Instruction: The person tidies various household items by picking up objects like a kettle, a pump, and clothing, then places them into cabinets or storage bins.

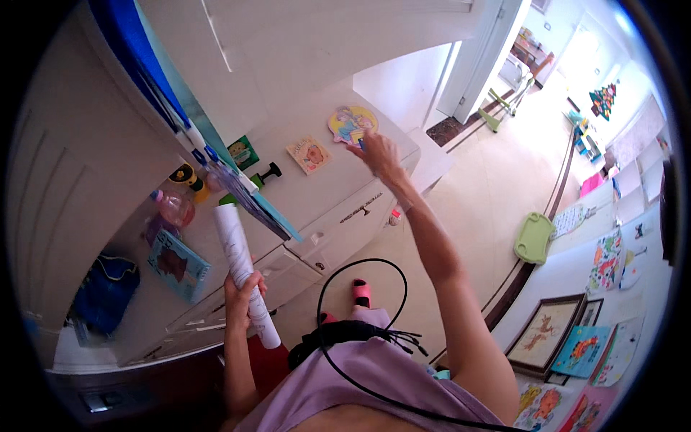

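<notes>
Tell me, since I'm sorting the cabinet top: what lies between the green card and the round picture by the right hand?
In the head view, a small square picture book lies between the green card and the round picture; a black knob sits just below.

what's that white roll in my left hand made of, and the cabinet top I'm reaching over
The white roll looks like matte paper: thin, wound into a tube, with faint grey marks. The cabinet top looks like painted or laminated wood, smooth and cream-white, with drawer fronts and a metal handle below; which one is unclear.
</notes>
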Tool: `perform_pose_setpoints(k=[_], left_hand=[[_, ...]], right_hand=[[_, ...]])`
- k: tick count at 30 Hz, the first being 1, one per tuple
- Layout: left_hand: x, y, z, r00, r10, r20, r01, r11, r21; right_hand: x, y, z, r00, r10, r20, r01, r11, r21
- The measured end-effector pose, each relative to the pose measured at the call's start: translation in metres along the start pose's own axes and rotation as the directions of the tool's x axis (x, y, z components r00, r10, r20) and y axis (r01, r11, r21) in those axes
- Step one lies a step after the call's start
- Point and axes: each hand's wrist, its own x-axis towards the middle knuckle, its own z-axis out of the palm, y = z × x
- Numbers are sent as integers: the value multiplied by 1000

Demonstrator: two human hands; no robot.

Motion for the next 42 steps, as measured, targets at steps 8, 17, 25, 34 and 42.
perform_pose_setpoints(k=[8, 17, 25, 34, 42], left_hand=[[18, -37, 68, 765, 272, 584, -640, 218, 737], [68, -114, 173, 839, 360, 409, -535, 404, 742], [92, -146, 215, 875, 360, 323, -460, 412, 787], [93, -125, 228, 814, 407, 414, -551, 316, 773], [111, -149, 242, 796, 459, 394, -603, 546, 582]], right_hand=[[50, -82, 55, 918, -35, 396, 114, 978, -177], [80, -42, 93, 756, -180, 629, 35, 971, 236], [62, -6, 78, 786, -270, 557, -245, 691, 681], [28, 46, -28, 642, -349, 683, -706, 80, 704], [-8, 104, -49, 673, -317, 668, -733, -400, 550]])
